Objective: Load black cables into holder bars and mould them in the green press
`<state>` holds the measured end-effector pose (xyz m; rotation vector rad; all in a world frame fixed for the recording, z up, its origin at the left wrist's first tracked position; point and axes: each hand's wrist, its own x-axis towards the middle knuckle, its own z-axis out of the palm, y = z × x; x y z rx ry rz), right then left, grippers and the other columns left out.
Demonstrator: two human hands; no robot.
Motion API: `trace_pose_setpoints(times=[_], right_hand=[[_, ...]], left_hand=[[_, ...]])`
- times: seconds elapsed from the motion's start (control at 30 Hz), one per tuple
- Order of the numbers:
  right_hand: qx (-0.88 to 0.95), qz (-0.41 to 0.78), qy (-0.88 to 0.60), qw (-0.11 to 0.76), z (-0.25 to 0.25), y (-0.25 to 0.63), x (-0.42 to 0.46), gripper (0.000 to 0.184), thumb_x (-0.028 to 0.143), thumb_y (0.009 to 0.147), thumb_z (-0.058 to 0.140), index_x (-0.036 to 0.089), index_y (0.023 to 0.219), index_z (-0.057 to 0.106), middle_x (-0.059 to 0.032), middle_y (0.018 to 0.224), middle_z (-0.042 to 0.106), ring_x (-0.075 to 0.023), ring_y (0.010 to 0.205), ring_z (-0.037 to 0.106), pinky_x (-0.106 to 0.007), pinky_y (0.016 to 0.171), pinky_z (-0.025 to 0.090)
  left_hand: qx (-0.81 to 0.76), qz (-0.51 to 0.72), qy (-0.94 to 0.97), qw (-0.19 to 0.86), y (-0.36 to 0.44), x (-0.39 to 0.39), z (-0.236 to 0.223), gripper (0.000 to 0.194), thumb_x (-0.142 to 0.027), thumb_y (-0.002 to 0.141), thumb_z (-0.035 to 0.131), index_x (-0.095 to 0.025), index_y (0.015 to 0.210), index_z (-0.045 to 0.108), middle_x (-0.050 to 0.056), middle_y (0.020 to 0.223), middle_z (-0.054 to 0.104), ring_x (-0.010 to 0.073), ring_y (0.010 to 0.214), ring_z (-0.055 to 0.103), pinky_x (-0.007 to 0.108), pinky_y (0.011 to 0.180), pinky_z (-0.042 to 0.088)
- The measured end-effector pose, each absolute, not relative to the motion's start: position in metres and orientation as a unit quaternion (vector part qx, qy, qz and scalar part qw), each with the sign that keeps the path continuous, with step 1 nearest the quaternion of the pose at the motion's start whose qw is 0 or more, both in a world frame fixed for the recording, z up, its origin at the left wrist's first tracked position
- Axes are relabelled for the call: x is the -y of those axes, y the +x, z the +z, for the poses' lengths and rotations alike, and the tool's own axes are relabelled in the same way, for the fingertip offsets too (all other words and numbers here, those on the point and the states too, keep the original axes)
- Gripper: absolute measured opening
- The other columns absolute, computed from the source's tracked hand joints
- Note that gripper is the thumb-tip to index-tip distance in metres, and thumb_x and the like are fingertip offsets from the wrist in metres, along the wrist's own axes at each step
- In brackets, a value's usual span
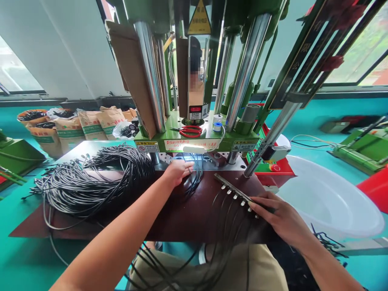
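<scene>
My left hand [178, 170] reaches forward to the base of the green press [197, 139], its fingers closed on a few black cables [196, 173] that hang down from the mould area. My right hand [277, 214] rests on the dark brown work board [182, 214], fingers pressed on the near end of a long metal fixture bar [235, 190]. That bar holds a row of several cable ends with small metal plugs, and their black leads trail toward my lap.
A big heap of black cables [91, 178] lies on the board's left. Red scissors [190, 131] sit on the press ledge. A white plastic basin [327, 198] stands to the right, with a red control box [273, 165] behind it. Paper sacks [75, 127] line the far left.
</scene>
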<state>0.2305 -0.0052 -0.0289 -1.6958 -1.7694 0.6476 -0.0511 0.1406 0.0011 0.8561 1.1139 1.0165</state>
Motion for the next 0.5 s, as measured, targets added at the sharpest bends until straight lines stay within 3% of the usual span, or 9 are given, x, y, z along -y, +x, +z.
trace_pose_setpoints(times=[0.13,0.5], right_hand=[[0.666,0.246,-0.644,0.284,-0.034,0.230,0.005,0.039,0.056,0.085,0.051,0.026,0.100,0.072,-0.0029,0.092,0.059,-0.0209,0.084,0.059,-0.033,0.078,0.042],[0.648,0.219,-0.675,0.277,-0.039,0.232,0.005,0.040,0.059,0.079,0.056,0.030,0.102,0.070,-0.0010,0.097,0.065,-0.0217,0.090,0.062,-0.031,0.077,0.048]], left_hand=[[-0.454,0.428,0.321,0.713,-0.034,-0.161,-0.009,0.008,-0.005,0.081,0.059,-0.009,0.074,0.058,0.006,0.068,0.062,0.0129,0.066,0.063,0.030,0.073,0.053],[-0.361,0.415,0.280,0.786,-0.030,-0.167,-0.028,0.015,-0.001,0.087,0.047,-0.005,0.081,0.060,0.011,0.075,0.066,0.0184,0.075,0.068,0.041,0.085,0.054]])
